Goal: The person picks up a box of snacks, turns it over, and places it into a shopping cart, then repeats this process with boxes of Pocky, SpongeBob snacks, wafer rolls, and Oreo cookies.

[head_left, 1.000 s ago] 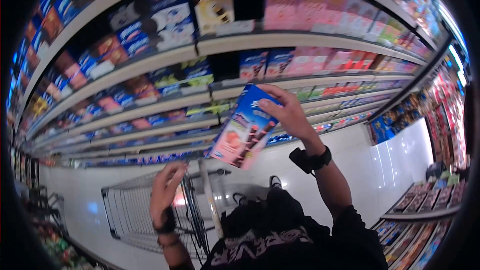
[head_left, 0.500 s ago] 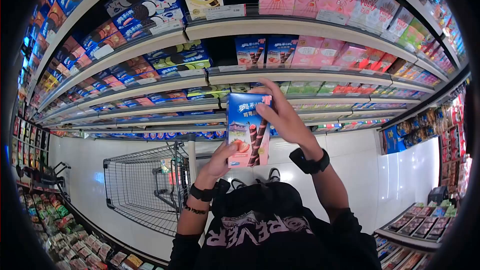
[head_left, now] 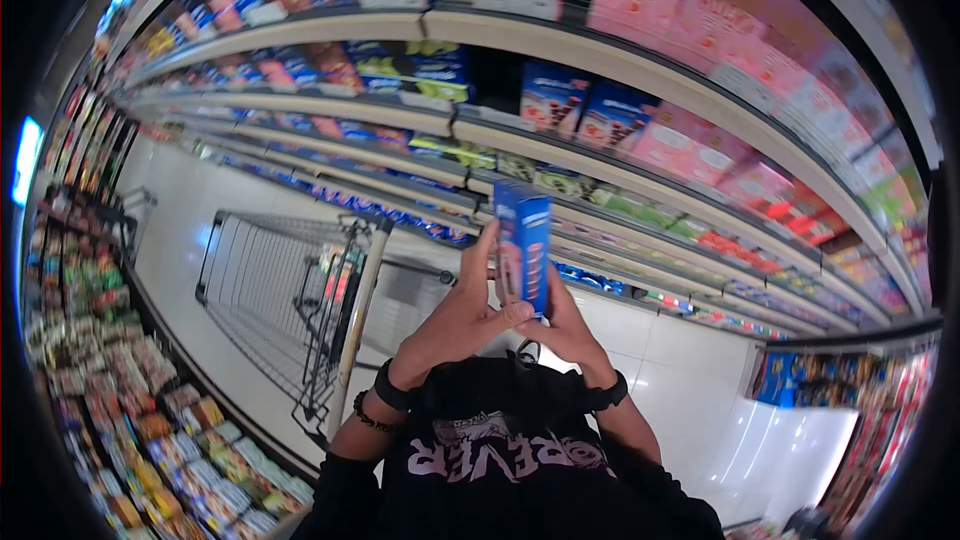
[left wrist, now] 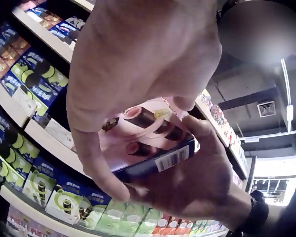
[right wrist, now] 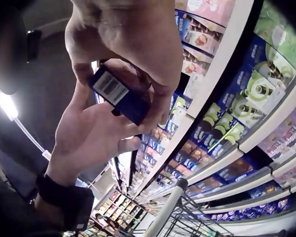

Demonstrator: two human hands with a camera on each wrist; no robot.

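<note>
Both hands hold a blue and pink box of wafer rolls (head_left: pixel 535 250) upright in front of the chest, its narrow blue side turned up to the head camera. My left hand (head_left: pixel 455 315) grips it from the left, thumb across the lower end. On the other side my right hand (head_left: pixel 572 328) grips the lower part, partly hidden behind the box. In the left wrist view the wafer-roll picture and a barcode on the box's end (left wrist: pixel 175 158) show between the hands. The right wrist view shows the same barcode end (right wrist: pixel 111 88) framed by fingers of both hands.
Shelves (head_left: pixel 640 55) of biscuit and snack boxes curve across the front. A wire shopping cart (head_left: pixel 285 290) stands at the left, its handle (head_left: pixel 358 320) near the left forearm. Packed goods (head_left: pixel 150 430) line the lower left. Pale floor tiles (head_left: pixel 690 370) show at right.
The left hand came up from beside the cart and took hold of the box. The box has turned from its front face to its narrow side, and the right hand has shifted lower on it.
</note>
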